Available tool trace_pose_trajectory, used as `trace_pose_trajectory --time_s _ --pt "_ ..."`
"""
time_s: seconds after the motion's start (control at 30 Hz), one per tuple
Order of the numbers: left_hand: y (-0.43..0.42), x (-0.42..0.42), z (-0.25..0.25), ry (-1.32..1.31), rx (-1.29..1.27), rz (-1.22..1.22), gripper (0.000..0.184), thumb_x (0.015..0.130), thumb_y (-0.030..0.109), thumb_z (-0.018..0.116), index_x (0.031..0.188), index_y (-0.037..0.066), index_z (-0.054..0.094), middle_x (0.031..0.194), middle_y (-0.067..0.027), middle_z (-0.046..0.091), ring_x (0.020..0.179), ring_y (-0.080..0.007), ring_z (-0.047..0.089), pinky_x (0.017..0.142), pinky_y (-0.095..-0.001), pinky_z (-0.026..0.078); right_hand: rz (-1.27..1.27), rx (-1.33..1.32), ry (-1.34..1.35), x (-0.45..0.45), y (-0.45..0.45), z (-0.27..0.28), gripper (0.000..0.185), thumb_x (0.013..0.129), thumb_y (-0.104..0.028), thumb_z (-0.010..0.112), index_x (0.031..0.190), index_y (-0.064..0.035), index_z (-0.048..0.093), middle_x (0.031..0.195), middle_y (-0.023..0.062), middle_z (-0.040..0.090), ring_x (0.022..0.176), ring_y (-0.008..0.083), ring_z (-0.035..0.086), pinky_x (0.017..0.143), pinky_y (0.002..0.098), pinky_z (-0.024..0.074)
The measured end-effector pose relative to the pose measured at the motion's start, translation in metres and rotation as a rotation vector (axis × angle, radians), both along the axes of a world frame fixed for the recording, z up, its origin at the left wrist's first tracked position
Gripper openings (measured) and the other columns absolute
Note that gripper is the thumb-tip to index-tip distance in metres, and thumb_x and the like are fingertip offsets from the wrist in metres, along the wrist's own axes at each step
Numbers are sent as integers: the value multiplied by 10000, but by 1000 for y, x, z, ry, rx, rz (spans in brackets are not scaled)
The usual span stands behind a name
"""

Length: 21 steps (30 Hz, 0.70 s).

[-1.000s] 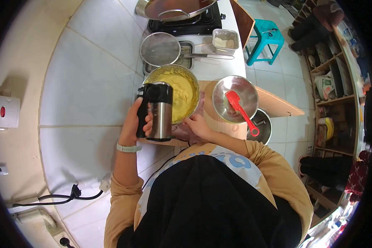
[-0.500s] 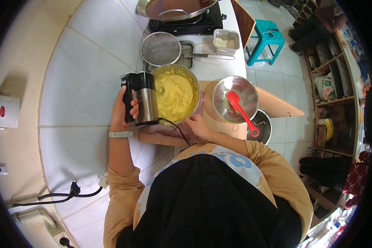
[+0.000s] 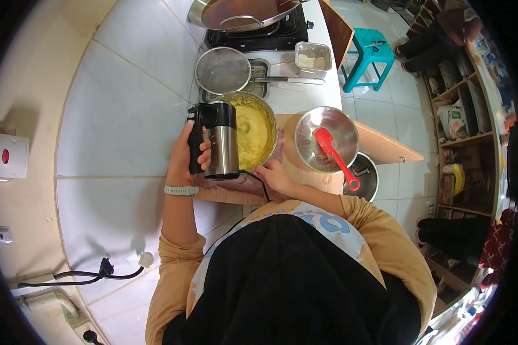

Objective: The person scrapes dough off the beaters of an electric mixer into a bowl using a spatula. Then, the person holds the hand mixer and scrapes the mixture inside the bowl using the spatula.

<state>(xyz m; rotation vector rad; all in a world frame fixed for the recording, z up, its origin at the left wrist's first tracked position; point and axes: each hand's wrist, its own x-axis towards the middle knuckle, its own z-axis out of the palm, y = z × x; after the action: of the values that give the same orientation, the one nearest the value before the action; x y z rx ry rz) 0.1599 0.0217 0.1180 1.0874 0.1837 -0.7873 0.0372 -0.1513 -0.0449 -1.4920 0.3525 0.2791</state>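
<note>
My left hand (image 3: 194, 150) is wrapped round the handle of a black and silver hand mixer (image 3: 221, 146). The mixer's body covers the left part of a metal mixing bowl (image 3: 275, 122), and its beaters are hidden under it. Thick yellow batter (image 3: 256, 135) fills the bowl, swirled at the surface and smeared up the inner wall. At the bowl's near right edge, my right hand (image 3: 274, 176) grips the rim with its fingertips. The mixer's black cord (image 3: 260, 179) runs down between my hands.
To the right, a steel bowl (image 3: 311, 152) holds a red spatula (image 3: 332, 150). Behind the batter lie a sieve (image 3: 223, 71) and a small container (image 3: 313, 59). Farther back, a wide pan (image 3: 218, 12) sits on a black stove (image 3: 259, 39). Another person's legs (image 3: 429, 49) show near the shelves.
My left hand has moved the mixer to the right, farther over the bowl, so it covers more batter. My right hand stays at the rim.
</note>
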Motion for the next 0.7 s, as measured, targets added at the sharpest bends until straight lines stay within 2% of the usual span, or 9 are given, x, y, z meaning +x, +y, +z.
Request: trace_pose_trajectory --time_s 0.1,0.23,0.43,0.6,0.7 --pt "5 -12 3 7 31 41 375 921 467 403 928 106 506 546 -13 435 322 -103 380 272 -247 339 8 -36 1 -1 -1 -1 399 800 -303 547 782 82 651 679 203 628 662 246 628 633 360 470" --pt "13 -21 6 16 23 80 392 919 474 386 937 104 514 538 -20 444 304 -117 385 258 -263 353 17 -60 -26 -2 -3 5 407 794 -312 541 791 79 655 695 207 635 664 268 628 643 366 469" --pt "24 -23 23 27 -18 75 400 902 476 397 914 90 501 522 -43 441 302 -148 409 267 -291 380 28 -78 22 0 -3 5 409 787 -324 547 783 68 660 682 201 631 649 267 621 635 368 465" --pt "26 -26 38 15 -14 78 395 908 456 389 929 79 506 514 -55 436 299 -160 413 265 -297 379 -12 -53 -43 -1 0 -1 412 793 -333 553 776 64 661 672 195 628 641 261 618 624 365 462" --pt "24 -28 44 -28 28 83 399 930 447 343 955 77 491 508 -30 432 288 -131 391 243 -272 365 -19 -32 -44 -1 0 -3 416 800 -337 556 780 66 660 665 184 627 635 246 615 611 361 460"
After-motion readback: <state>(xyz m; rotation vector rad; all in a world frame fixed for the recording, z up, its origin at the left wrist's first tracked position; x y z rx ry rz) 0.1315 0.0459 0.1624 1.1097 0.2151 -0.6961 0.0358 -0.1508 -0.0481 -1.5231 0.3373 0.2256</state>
